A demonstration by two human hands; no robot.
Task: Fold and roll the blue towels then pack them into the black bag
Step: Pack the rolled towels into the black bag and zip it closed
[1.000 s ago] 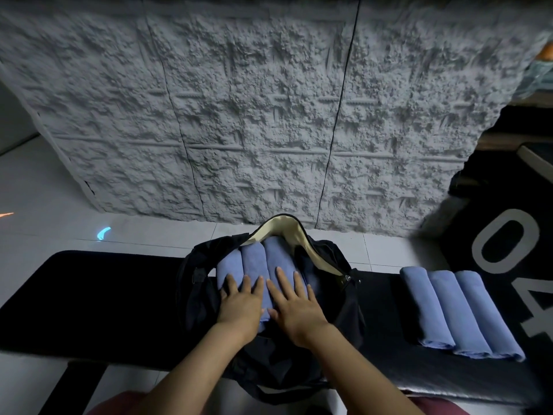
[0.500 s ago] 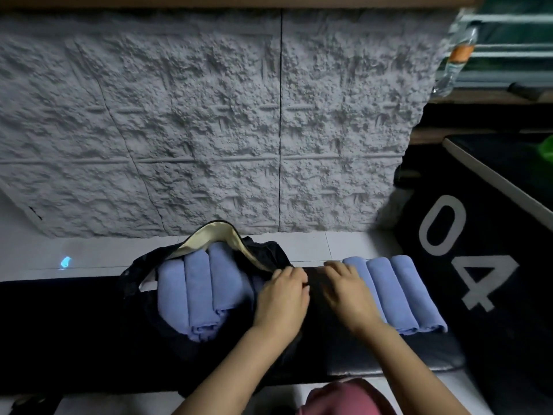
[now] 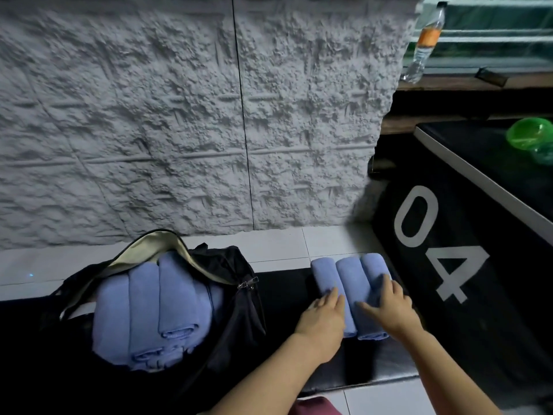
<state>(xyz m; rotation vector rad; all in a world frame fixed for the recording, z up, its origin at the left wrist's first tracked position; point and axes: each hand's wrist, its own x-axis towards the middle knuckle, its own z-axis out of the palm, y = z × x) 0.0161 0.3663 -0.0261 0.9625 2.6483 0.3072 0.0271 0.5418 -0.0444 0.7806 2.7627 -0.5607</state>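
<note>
Both hands have moved right since half a second ago. They went from the gap beside the black bag (image 3: 233,295) onto the three loose rolls (image 3: 348,275), right of the middle and low in the picture.

The left hand (image 3: 324,317) covers the near end of the left roll, so that end is hidden. The right hand (image 3: 389,307) hides part of the other two rolls. Both arms are cut off by the bottom edge. The bag and the black worktop (image 3: 284,292) are both very dark, and it is hard to see where one stops.

The left hand lies flat on the left roll, with its fingers nearly straight and close together. The right hand lies on the middle and right rolls with its fingers spread wide. I cannot tell if the thumbs tuck under.

The three rolls touch side by side on the worktop, apart from the bag. The packed towels (image 3: 143,310) fill the open bag at the lower left.
</note>
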